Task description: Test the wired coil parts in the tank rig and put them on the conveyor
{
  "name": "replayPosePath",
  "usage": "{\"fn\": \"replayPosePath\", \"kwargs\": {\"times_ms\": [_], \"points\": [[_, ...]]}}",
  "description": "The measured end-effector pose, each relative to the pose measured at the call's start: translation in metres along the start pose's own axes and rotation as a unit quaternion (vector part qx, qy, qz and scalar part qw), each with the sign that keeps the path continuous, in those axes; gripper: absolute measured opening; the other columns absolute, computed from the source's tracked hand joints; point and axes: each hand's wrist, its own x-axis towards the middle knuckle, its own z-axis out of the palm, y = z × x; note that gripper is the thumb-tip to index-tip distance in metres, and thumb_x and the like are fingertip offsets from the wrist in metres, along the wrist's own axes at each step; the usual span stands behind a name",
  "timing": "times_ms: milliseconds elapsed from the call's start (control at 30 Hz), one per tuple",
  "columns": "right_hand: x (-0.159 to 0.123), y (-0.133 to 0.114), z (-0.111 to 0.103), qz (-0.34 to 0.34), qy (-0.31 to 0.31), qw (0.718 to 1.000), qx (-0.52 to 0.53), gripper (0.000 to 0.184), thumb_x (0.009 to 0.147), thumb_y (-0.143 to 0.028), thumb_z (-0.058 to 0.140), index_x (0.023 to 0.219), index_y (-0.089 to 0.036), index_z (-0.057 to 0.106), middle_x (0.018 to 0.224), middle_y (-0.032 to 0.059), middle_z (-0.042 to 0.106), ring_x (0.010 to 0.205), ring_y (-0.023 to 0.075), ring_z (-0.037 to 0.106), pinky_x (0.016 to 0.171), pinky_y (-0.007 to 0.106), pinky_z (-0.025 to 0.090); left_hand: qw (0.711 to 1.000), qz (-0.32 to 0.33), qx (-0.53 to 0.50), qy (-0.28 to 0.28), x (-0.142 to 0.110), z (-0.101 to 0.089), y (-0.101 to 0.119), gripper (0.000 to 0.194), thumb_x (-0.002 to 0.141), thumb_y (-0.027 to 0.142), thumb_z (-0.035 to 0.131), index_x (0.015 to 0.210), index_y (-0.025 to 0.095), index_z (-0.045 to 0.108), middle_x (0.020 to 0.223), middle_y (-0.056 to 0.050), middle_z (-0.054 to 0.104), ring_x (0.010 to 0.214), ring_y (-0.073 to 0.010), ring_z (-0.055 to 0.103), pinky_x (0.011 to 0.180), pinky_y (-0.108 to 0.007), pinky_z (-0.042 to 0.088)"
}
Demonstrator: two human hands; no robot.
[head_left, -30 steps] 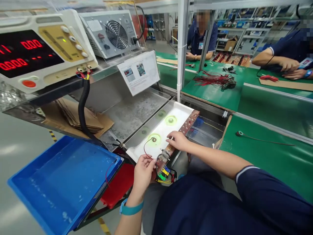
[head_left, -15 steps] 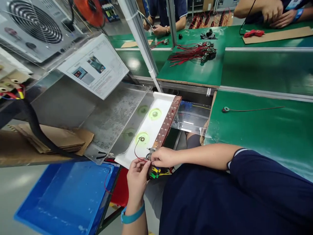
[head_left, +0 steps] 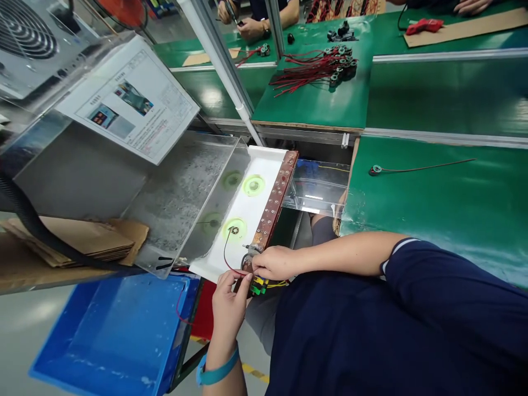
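Note:
My left hand (head_left: pixel 229 300) pinches the free end of a thin dark red wire (head_left: pixel 226 256). That wire curves up to a small round part (head_left: pixel 234 230), which sits in the lower yellow-green ring (head_left: pixel 242 224) on a white board (head_left: pixel 235 203). Close beside it, my right hand (head_left: pixel 275 263) has its fingers closed at the near end of the brown drilled strip (head_left: pixel 274 201); its fingertips hide what they hold, if anything. Green and yellow connectors (head_left: pixel 259 286) show just below the right fingers. A second ring (head_left: pixel 253 186) lies farther up the board.
A blue bin (head_left: pixel 111 330) is at lower left, under folded cardboard (head_left: pixel 74 239). One wired round part (head_left: pixel 375 170) lies on the green mat (head_left: pixel 433 214). Wired parts (head_left: pixel 330 66) are heaped beyond a metal post (head_left: pixel 223 60). A co-worker's hands (head_left: pixel 251 28) are across the bench.
The camera view has shifted slightly, so the bench appears a little higher and farther left. Both hands stay together at the strip's end, the left still pinching the wire.

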Motion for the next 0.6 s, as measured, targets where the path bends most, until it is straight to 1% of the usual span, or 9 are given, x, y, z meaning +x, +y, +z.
{"fn": "replayPosePath", "kwargs": {"times_ms": [100,200,300,367,467,600], "points": [[-0.001,0.005,-0.003,-0.012,0.028,1.000,0.000,0.011,0.093,-0.023,0.059,0.091,-0.017,0.068,0.079,0.0027,0.067,0.070,0.0141,0.058,0.062,0.024,0.034,0.999,0.028,0.029,0.005,-0.002,0.002,-0.001,0.026,0.091,0.046,0.062,0.078,0.023,0.065,0.083,-0.002,0.065,0.089,-0.0233,0.057,0.081,-0.035,0.042],[0.000,0.017,-0.014,-0.015,0.095,0.995,0.025,0.009,0.091,-0.019,0.060,0.091,-0.016,0.069,0.082,0.0031,0.069,0.073,0.0131,0.059,0.067,0.023,0.038,0.996,0.057,0.060,0.027,-0.005,0.006,-0.004,0.026,0.092,0.044,0.061,0.076,0.023,0.062,0.080,-0.002,0.063,0.086,-0.0231,0.055,0.080,-0.035,0.041],[0.004,0.030,-0.027,0.011,0.166,0.984,0.059,0.009,0.091,-0.017,0.060,0.091,-0.014,0.069,0.081,0.0033,0.069,0.071,0.0117,0.059,0.069,0.021,0.039,0.990,0.084,0.096,0.060,-0.008,0.011,-0.005,0.026,0.093,0.039,0.062,0.073,0.022,0.058,0.077,-0.002,0.060,0.082,-0.0221,0.053,0.077,-0.034,0.041],[0.006,0.036,-0.033,0.024,0.199,0.977,0.076,0.008,0.091,-0.017,0.061,0.090,-0.013,0.068,0.078,0.0024,0.068,0.068,0.0106,0.058,0.067,0.021,0.038,0.984,0.101,0.118,0.083,-0.009,0.013,-0.005,0.025,0.093,0.035,0.064,0.073,0.021,0.055,0.076,-0.002,0.058,0.080,-0.0214,0.052,0.075,-0.033,0.041],[0.007,0.040,-0.035,0.021,0.217,0.972,0.084,0.008,0.091,-0.016,0.062,0.089,-0.013,0.068,0.075,0.0012,0.066,0.063,0.0093,0.055,0.065,0.020,0.037,0.976,0.124,0.140,0.110,-0.010,0.017,-0.005,0.022,0.092,0.031,0.065,0.076,0.021,0.055,0.078,-0.002,0.058,0.080,-0.0210,0.052,0.075,-0.033,0.041],[0.007,0.042,-0.033,0.016,0.211,0.974,0.076,0.008,0.091,-0.016,0.062,0.088,-0.012,0.068,0.074,0.0015,0.066,0.063,0.0095,0.054,0.064,0.020,0.036,0.968,0.146,0.161,0.126,-0.012,0.020,-0.003,0.018,0.092,0.026,0.066,0.078,0.020,0.056,0.082,-0.004,0.060,0.082,-0.0213,0.053,0.078,-0.035,0.042]]}}
